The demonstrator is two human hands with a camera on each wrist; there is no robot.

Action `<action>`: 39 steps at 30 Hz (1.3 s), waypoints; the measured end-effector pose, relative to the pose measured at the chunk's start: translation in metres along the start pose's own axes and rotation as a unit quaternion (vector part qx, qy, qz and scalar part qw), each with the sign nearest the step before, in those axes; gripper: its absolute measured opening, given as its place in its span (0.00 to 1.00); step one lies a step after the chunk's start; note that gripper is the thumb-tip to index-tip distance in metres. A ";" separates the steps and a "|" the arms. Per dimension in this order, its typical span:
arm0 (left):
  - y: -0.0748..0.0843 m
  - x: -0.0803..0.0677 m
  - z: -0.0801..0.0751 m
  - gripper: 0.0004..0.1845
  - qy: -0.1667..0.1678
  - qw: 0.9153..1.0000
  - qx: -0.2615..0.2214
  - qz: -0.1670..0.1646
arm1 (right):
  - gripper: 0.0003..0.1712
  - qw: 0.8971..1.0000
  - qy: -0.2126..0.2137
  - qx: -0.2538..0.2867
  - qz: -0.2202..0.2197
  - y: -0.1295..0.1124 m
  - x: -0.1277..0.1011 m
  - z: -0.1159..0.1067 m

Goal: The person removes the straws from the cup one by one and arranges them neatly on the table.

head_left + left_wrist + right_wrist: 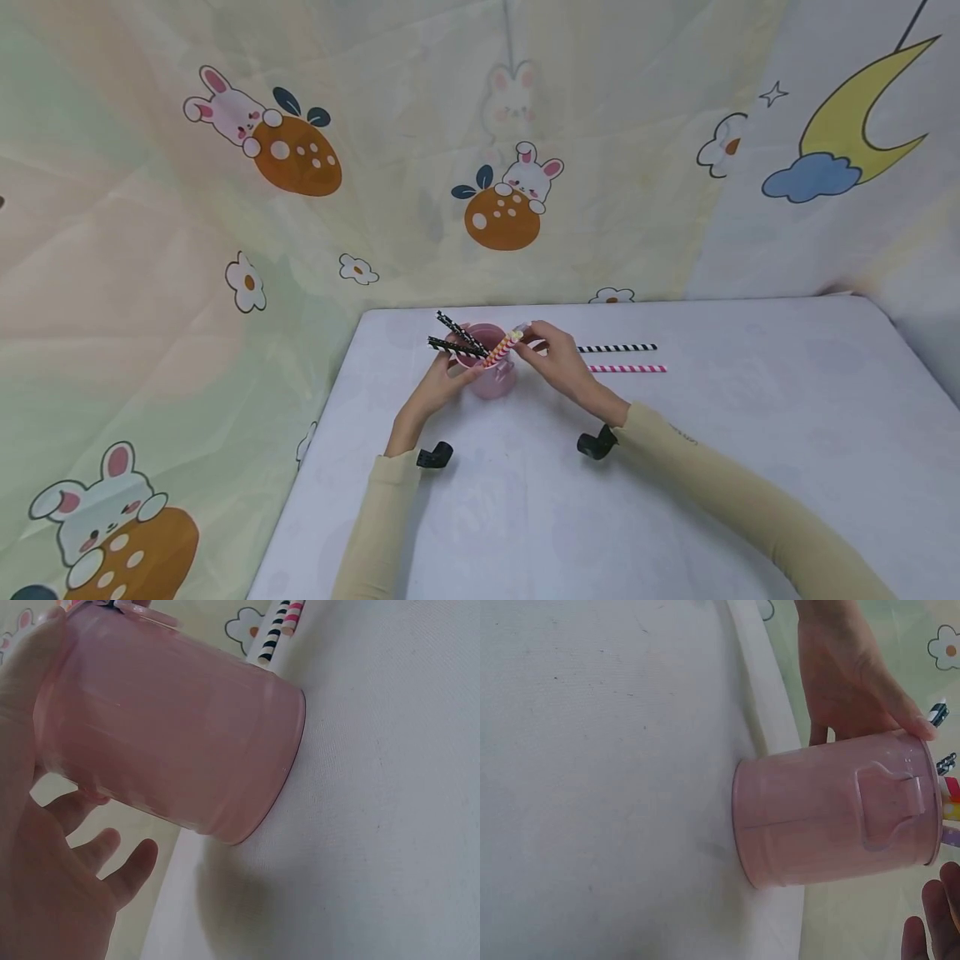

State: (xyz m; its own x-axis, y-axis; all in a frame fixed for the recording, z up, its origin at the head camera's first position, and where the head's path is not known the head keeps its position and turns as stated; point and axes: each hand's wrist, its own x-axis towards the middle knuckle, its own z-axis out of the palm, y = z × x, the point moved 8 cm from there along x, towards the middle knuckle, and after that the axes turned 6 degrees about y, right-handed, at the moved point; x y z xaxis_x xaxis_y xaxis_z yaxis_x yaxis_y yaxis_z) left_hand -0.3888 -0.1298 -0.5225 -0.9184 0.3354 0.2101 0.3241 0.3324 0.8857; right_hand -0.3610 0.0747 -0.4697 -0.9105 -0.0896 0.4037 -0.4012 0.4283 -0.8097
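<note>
A pink metal cup (495,375) stands on the white table (675,467) with two black patterned straws (456,335) leaning out of it to the left. My left hand (450,379) holds the cup's left side, with the thumb at the rim. My right hand (527,340) pinches an orange-and-pink striped straw (501,348) whose lower end is inside the cup. The left wrist view shows the cup (172,742) close up against my palm. In the right wrist view the cup (832,814) has a small moulded handle, and my left hand (855,682) is on its far side.
Two more straws lie on the table right of the cup, one black-and-white (618,347) and one pink-and-white (628,367). A cartoon-print cloth backdrop (300,208) hangs behind and to the left. The table edge runs close to the cup's left side.
</note>
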 end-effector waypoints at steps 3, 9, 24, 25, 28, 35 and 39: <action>-0.002 0.001 0.001 0.42 -0.004 1.000 0.000 -0.003 | 0.11 1.000 0.006 0.015 0.006 -0.001 0.002 -0.004; 0.005 0.000 0.002 0.42 -0.016 1.000 0.007 -0.013 | 0.11 0.999 0.008 0.033 0.011 -0.005 0.006 -0.012; 0.036 -0.008 -0.001 0.42 -0.026 0.999 0.008 -0.019 | 0.16 0.994 0.062 0.085 0.002 -0.018 0.019 -0.051; 0.035 -0.008 -0.001 0.42 -0.026 0.999 0.008 -0.020 | 0.16 0.994 0.067 0.090 -0.002 -0.019 0.021 -0.054; 0.036 -0.008 -0.001 0.42 -0.025 0.999 0.012 -0.021 | 0.16 0.991 0.082 0.104 -0.006 -0.023 0.026 -0.066; 0.037 -0.008 -0.001 0.42 -0.023 0.999 0.016 -0.024 | 0.15 0.991 0.100 0.093 -0.006 -0.048 0.026 -0.097; 0.036 -0.007 -0.001 0.42 -0.024 0.999 0.015 -0.028 | 0.16 0.991 0.105 0.086 -0.013 -0.047 0.026 -0.111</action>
State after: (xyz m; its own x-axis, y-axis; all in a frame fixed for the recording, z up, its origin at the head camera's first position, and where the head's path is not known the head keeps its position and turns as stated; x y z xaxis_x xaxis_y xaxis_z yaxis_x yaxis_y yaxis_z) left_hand -0.3710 -0.1211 -0.4918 -0.9237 0.3566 0.1402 0.2801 0.3786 0.8822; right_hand -0.3547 0.1521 -0.3736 -0.8661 0.0975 0.4903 -0.4517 0.2673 -0.8512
